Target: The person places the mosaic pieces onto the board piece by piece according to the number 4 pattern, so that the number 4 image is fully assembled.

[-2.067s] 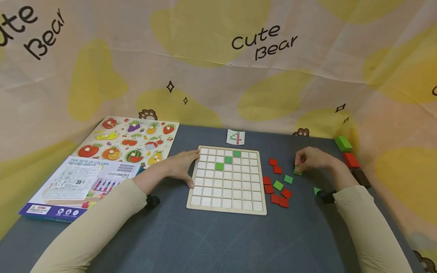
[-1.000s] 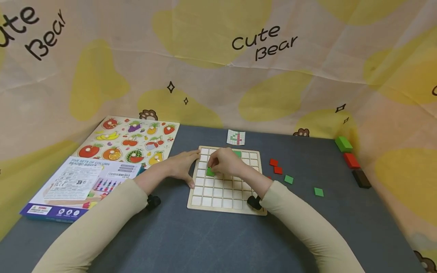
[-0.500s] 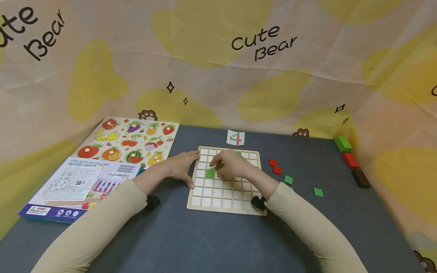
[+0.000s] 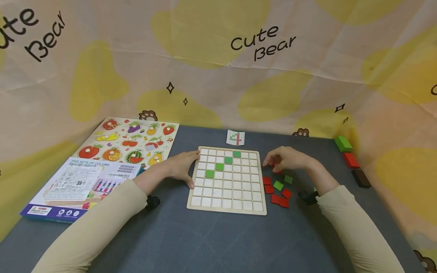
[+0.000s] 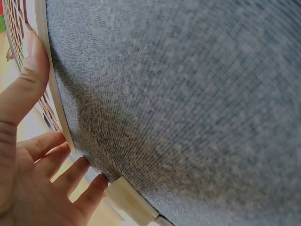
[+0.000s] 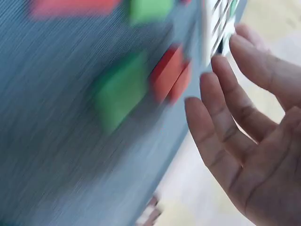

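Observation:
A wooden grid board (image 4: 227, 207) lies on the dark table, with a diagonal of green tiles (image 4: 219, 166) in its cells. My left hand (image 4: 182, 165) rests flat against the board's left edge (image 5: 52, 92), fingers straight. My right hand (image 4: 285, 159) hovers just right of the board over loose red tiles (image 4: 275, 198) and green tiles (image 4: 278, 185), fingers relaxed and holding nothing. The right wrist view is blurred; my right hand (image 6: 244, 127) shows an empty palm next to a green tile (image 6: 120, 89) and red tiles (image 6: 170, 74).
A small pattern card (image 4: 235, 137) lies behind the board. A fruit puzzle (image 4: 128, 139) and a printed box (image 4: 80, 184) sit at the left. Green, red and dark blocks (image 4: 350, 160) line the right table edge. A patterned cloth backdrop surrounds the table.
My right hand left a green tile in the board's left part, then drew back to the right over the loose tiles. The left hand stayed put.

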Demonstrator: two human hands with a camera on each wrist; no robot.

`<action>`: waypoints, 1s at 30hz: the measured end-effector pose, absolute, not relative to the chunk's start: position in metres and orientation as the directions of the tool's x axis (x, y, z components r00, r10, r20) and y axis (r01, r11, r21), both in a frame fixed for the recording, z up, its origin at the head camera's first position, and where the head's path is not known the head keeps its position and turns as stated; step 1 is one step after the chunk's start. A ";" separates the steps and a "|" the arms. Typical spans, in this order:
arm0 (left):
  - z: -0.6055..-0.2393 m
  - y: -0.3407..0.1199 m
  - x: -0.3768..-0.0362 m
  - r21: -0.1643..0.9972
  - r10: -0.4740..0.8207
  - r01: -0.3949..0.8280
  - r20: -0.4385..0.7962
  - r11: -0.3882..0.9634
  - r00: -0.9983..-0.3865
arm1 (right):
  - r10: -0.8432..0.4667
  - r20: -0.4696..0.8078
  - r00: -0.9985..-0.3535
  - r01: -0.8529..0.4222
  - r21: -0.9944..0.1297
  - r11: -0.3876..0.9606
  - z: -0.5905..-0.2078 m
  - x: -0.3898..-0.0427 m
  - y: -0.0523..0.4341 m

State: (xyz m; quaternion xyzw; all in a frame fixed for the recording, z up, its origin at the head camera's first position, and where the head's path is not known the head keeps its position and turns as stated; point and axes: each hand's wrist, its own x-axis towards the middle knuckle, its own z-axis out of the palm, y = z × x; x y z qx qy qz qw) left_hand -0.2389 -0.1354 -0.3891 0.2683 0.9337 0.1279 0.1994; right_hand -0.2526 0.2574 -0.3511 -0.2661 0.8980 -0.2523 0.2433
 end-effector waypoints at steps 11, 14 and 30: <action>-0.389 -0.137 -0.238 0.350 0.556 0.452 -0.299 0.820 -0.776 | -0.570 -0.427 -0.702 -0.202 -0.648 0.734 -0.365 -0.241 0.325; -0.388 -0.137 -0.238 0.350 0.553 0.449 -0.303 0.822 -0.776 | -0.587 -0.401 -0.704 -0.244 -0.639 0.729 -0.369 -0.240 0.327; -0.389 -0.137 -0.238 0.350 0.565 0.464 -0.288 0.814 -0.773 | -0.534 -0.257 -0.806 -0.347 -0.525 0.777 -0.365 -0.239 0.291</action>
